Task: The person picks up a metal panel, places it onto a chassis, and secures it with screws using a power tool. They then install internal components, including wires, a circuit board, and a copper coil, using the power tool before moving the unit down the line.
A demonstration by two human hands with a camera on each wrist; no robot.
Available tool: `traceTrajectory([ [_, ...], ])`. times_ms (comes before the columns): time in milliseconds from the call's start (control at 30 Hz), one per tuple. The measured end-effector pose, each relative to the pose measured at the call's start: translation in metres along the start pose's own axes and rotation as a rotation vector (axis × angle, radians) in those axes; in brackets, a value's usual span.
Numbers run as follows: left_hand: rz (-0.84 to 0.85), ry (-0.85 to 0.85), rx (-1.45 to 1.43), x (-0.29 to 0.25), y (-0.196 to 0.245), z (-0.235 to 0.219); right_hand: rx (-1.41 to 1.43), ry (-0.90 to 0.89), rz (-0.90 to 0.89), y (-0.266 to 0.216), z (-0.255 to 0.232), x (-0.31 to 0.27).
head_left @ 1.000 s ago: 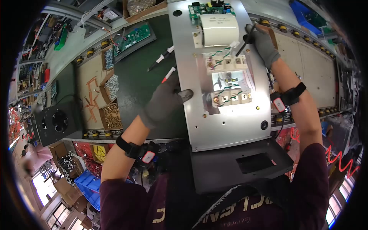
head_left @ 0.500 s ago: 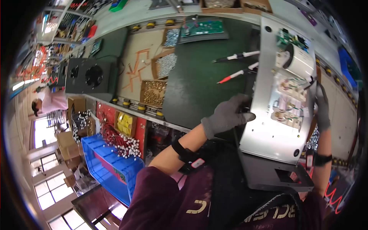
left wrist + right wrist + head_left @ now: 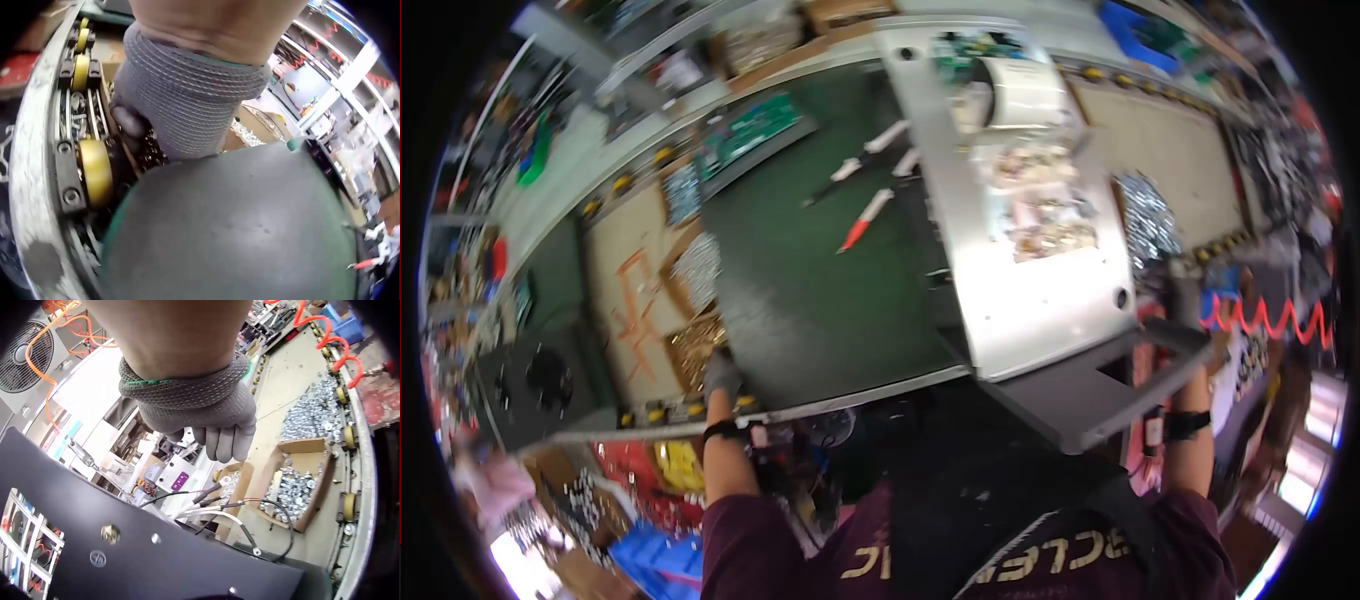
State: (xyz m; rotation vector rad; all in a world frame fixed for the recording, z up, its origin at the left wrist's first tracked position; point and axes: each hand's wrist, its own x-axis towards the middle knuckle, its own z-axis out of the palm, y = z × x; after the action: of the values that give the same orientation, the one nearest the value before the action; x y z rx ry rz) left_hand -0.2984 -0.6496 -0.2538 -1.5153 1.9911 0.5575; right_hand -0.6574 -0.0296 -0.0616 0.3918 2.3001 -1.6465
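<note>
My gloved left hand [image 3: 722, 375] is at the box of small brass-coloured hardware [image 3: 695, 350] on the left. The left wrist view has this hand [image 3: 181, 100] reaching down into the box, its fingertips hidden behind the glove. Toward the front right, my gloved right hand [image 3: 1186, 298] is beyond the dark panel with a cutout [image 3: 1050, 395]. Its fingers hang loosely bent with nothing in them in the right wrist view, above wires [image 3: 212, 512] and boxes of silver screws [image 3: 290, 490]. Between the hands lies a silver metal plate [image 3: 1030, 310] carrying a white cylinder [image 3: 1025, 92] and a green circuit board.
A black-tipped pen-like tool [image 3: 850, 168] and a red-tipped one [image 3: 865, 222] lie on the dark green mat [image 3: 820, 310]. Yellow rollers [image 3: 95, 172] line the bench edge. Loose silver screws [image 3: 1145, 215] lie right of the plate. A black fan box [image 3: 535, 385] stands far left.
My left hand has gone from the plate's left edge to the brass hardware box. The right hand has left the plate's right side and come nearer, toward the front right. The head view has swung.
</note>
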Motion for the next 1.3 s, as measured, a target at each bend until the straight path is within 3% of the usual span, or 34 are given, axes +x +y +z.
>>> traceTrajectory([
  [33,0.137,0.023,0.029,0.011,-0.014,0.008,0.314,-0.213,0.174,0.009,-0.001,-0.018],
  [67,0.244,0.009,-0.098,0.012,-0.015,0.008,0.234,-0.032,0.121,0.002,0.028,-0.050],
  [100,0.223,0.101,0.040,0.017,-0.014,0.011,0.054,-0.263,-0.111,0.084,-0.022,-0.034],
  [167,0.211,0.171,-0.027,0.005,-0.007,0.005,-0.386,-0.240,-0.379,0.124,-0.014,-0.054],
  [233,0.290,0.308,0.028,0.051,-0.042,0.021,-0.296,-0.116,-0.072,0.161,-0.017,-0.075],
  [300,0.178,0.241,-0.103,0.029,-0.029,0.003,-0.198,-0.105,0.016,0.164,-0.040,-0.097],
  [333,0.191,0.243,-0.094,0.031,-0.030,0.001,-0.322,-0.107,0.129,0.152,-0.055,-0.104],
  [367,0.064,0.304,-0.179,0.038,-0.035,-0.007,-0.521,-0.075,0.138,0.119,-0.064,-0.115],
  [400,-0.068,0.366,-0.267,0.046,-0.043,-0.014,-0.872,-0.120,0.053,0.130,-0.090,-0.110],
  [433,-0.070,0.376,-0.261,0.054,-0.057,-0.022,-1.220,-0.170,-0.044,0.145,-0.126,-0.103],
  [500,0.455,0.183,-0.899,0.049,-0.086,-0.036,-1.582,-0.271,-0.185,0.176,-0.185,-0.085],
  [533,0.613,0.240,-0.886,0.023,-0.082,-0.037,-1.565,-0.293,-0.202,0.188,-0.212,-0.076],
  [567,0.765,0.300,-0.863,-0.016,-0.067,-0.039,-1.790,-0.385,-0.531,0.202,-0.236,-0.063],
  [600,0.559,-0.012,-1.444,-0.090,-0.023,-0.042,-1.983,-0.460,-0.895,0.212,-0.253,-0.050],
  [633,0.798,0.582,-0.729,-0.140,0.008,-0.020,-1.944,-0.478,-0.937,0.224,-0.266,-0.039],
  [667,0.540,0.188,-1.649,-0.177,0.035,-0.025,-1.933,-0.560,-1.089,0.228,-0.275,-0.030],
  [700,0.401,-0.144,-2.120,-0.207,0.057,-0.024,-1.917,-0.632,-1.249,0.232,-0.280,-0.018],
  [767,0.642,-0.623,-2.069,-0.249,0.078,-0.005,-1.858,-0.614,-1.326,0.255,-0.287,0.006],
  [800,0.653,-0.818,-2.132,-0.274,0.096,0.005,-1.890,-0.675,-1.176,0.255,-0.280,0.016],
  [833,0.581,-0.901,-2.261,-0.292,0.106,0.017,-1.921,-0.734,-1.024,0.246,-0.271,0.024],
  [867,0.579,-0.998,-2.272,-0.286,0.101,0.027,-1.910,-0.755,-1.027,0.237,-0.265,0.029],
  [933,0.607,-0.978,-2.292,-0.312,0.123,0.043,-1.885,-0.778,-1.086,0.208,-0.242,0.041],
  [1000,0.556,-0.956,-2.277,-0.329,0.137,0.054,-1.881,-0.610,-1.009,0.176,-0.208,0.031],
  [1033,0.539,-1.016,-2.247,-0.327,0.139,0.059,-1.864,-0.621,-1.037,0.151,-0.186,0.019],
  [1100,0.370,-0.989,-2.198,-0.332,0.145,0.064,-1.539,-0.585,-0.654,0.107,-0.136,-0.016],
  [1133,0.408,-1.098,-2.140,-0.327,0.148,0.066,-1.343,-0.522,-0.757,0.106,-0.119,-0.029],
  [1167,0.405,-1.149,-2.103,-0.329,0.154,0.064,-1.195,-0.565,-0.683,0.076,-0.089,-0.056],
  [1300,0.260,-1.151,-1.999,-0.317,0.155,0.049,-0.661,-0.571,-0.719,0.042,0.000,-0.142],
])
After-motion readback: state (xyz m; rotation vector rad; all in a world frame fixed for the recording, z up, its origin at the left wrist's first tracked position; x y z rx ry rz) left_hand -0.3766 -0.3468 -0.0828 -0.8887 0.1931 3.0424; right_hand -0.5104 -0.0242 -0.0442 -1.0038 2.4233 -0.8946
